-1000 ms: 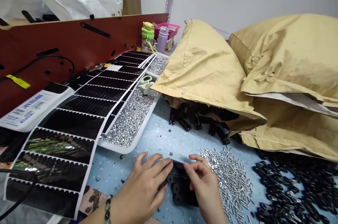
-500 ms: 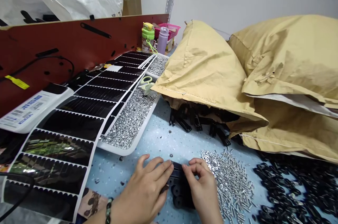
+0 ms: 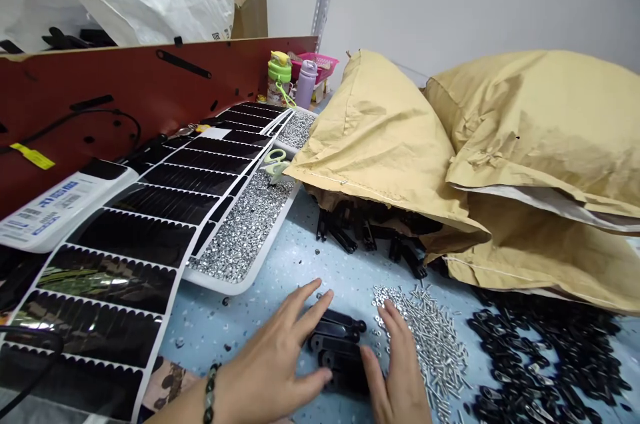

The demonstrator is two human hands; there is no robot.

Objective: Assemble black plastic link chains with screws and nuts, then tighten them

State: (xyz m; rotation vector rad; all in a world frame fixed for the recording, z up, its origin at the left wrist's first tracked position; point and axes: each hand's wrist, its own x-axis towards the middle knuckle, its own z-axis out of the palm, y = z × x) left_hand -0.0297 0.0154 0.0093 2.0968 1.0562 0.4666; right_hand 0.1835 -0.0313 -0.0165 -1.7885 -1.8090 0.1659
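Observation:
Several black plastic bars with rounded ends point(image 3: 337, 341) lie stacked on the speckled blue table point(image 3: 320, 264). My left hand point(image 3: 270, 357), with a beaded bracelet at the wrist, is open beside the stack's left end. Its fingertips are close to the bars, but contact is hard to judge. My right hand point(image 3: 395, 371) is also open, with fingers spread at the stack's right side. It is next to a loose pile of silver screws and nuts point(image 3: 425, 337). Neither hand holds anything.
A white tray of small silver nuts point(image 3: 245, 231) and green-handled scissors point(image 3: 275, 165) sit left of large tan bags point(image 3: 385, 144). Black-and-white printed sheets point(image 3: 130, 257) lie far left. Black parts point(image 3: 540, 357) are heaped at right, with more under the bag.
Both hands have let go of the black bars and opened, moving apart to either side of the stack. The bars now show more fully. The whole view has shifted slightly.

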